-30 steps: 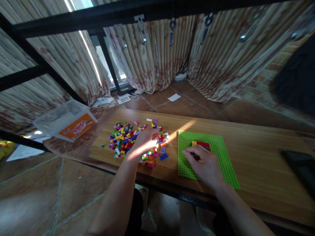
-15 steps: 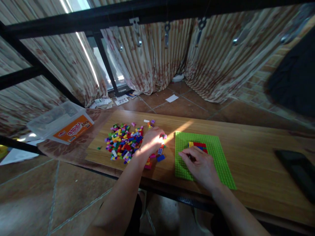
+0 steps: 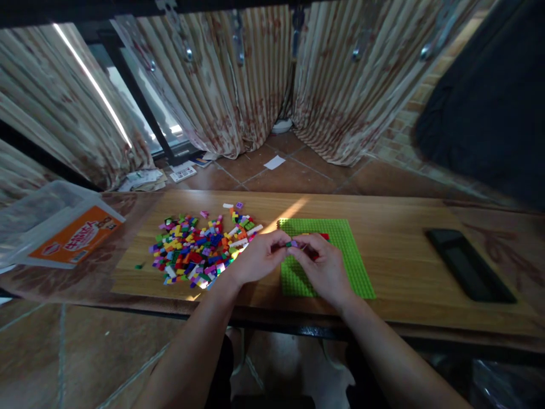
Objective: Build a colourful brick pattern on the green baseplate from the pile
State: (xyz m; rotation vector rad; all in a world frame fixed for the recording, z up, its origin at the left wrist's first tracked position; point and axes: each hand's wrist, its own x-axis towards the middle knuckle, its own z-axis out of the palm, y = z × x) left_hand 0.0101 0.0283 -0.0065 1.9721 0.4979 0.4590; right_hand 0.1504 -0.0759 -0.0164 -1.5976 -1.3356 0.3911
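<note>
A green studded baseplate (image 3: 349, 261) lies on the wooden table (image 3: 404, 267). A heap of small coloured bricks (image 3: 198, 250) is spread to its left. My left hand (image 3: 255, 258) and my right hand (image 3: 326, 267) meet over the plate's left part. Their fingertips pinch a small brick (image 3: 293, 243), green and purple, between them. A bit of red brick (image 3: 324, 236) shows on the plate just behind my right hand; the rest there is hidden.
A clear plastic box with an orange label (image 3: 63, 227) sits at the table's left end. A black phone (image 3: 468, 264) lies at the right. Curtains (image 3: 238, 79) hang behind, with papers (image 3: 183, 173) on the tiled floor.
My left hand left the brick heap and came right to meet my right hand over the baseplate, bringing a small brick. The camera tilted and shifted.
</note>
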